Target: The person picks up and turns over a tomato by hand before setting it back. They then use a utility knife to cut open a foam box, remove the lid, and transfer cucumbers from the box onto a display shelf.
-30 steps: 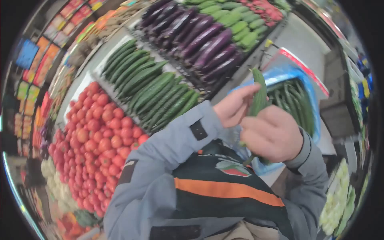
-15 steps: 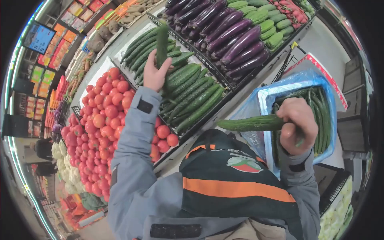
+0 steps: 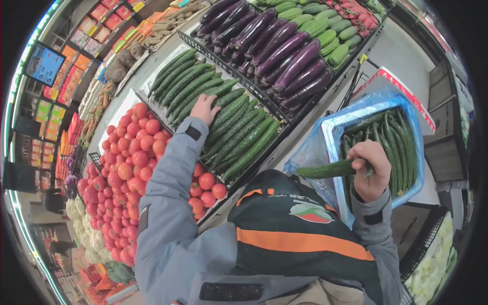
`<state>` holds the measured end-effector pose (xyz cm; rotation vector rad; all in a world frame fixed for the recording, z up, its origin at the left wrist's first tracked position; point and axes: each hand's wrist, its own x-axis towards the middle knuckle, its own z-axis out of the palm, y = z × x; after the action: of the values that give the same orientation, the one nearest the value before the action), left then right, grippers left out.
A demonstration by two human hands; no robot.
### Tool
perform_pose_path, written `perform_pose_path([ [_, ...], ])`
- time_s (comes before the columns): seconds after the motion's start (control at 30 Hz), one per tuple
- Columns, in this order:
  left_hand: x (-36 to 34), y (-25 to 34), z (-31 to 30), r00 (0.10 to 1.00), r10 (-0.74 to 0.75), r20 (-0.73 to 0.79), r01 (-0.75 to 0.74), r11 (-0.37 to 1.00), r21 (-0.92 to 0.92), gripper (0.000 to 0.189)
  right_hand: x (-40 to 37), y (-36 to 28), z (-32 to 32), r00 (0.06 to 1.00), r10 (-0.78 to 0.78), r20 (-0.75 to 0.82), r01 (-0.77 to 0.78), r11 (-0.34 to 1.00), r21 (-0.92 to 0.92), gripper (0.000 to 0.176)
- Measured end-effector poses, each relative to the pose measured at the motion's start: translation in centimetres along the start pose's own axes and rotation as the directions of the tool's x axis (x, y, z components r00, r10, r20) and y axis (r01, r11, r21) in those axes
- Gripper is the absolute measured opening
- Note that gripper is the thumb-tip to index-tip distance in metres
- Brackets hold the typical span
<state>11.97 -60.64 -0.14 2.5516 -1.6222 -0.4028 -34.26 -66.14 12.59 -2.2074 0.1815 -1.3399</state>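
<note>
My left hand [image 3: 205,109] lies on the rows of cucumbers [image 3: 249,137] in the display crate, its thumb apart from the other fingers. The fingertips touch the cucumbers beneath them, and I see nothing lifted in that hand. Closed around one end of a single cucumber [image 3: 325,170] is my right hand [image 3: 372,166]; the cucumber points left, roughly level. This hand is above a box lined with blue plastic [image 3: 333,127], where more long cucumbers [image 3: 401,147] lie side by side.
Red tomatoes [image 3: 127,168] are heaped left of the cucumber crate. Purple eggplants [image 3: 284,51] fill the crate beyond it, behind a black divider [image 3: 234,73]. A red-and-white carton edge [image 3: 401,86] stands behind the lined box. Pale vegetables [image 3: 432,264] sit at lower right.
My left hand has lowered the cucumber it held upright onto the rows, and its fingers now rest there. My right hand, still gripping its cucumber, has shifted slightly down.
</note>
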Motion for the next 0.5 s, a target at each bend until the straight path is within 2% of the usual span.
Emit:
perform_pose_path([
  [0.17,-0.2,-0.7,1.4,0.999,0.031,-0.016,-0.031,1.000,0.000,0.040,-0.7,0.2,0.3,0.998,0.047,0.040,-0.047,0.999,0.004,0.020],
  [0.3,-0.3,-1.1,1.8,0.996,0.055,-0.076,-0.056,0.998,-0.023,0.038,-0.9,0.4,0.6,0.993,0.086,0.081,-0.088,0.996,0.027,0.020],
  [0.4,-0.7,-2.0,2.5,0.979,0.123,-0.162,-0.120,0.992,0.028,0.035,-0.7,0.4,0.8,0.991,0.096,0.091,-0.101,0.994,0.048,0.023],
  [0.5,-0.7,-2.8,2.9,0.977,0.114,-0.180,-0.110,0.993,0.032,0.033,-1.0,0.5,0.8,0.988,0.122,0.098,-0.128,0.990,0.065,0.025],
])
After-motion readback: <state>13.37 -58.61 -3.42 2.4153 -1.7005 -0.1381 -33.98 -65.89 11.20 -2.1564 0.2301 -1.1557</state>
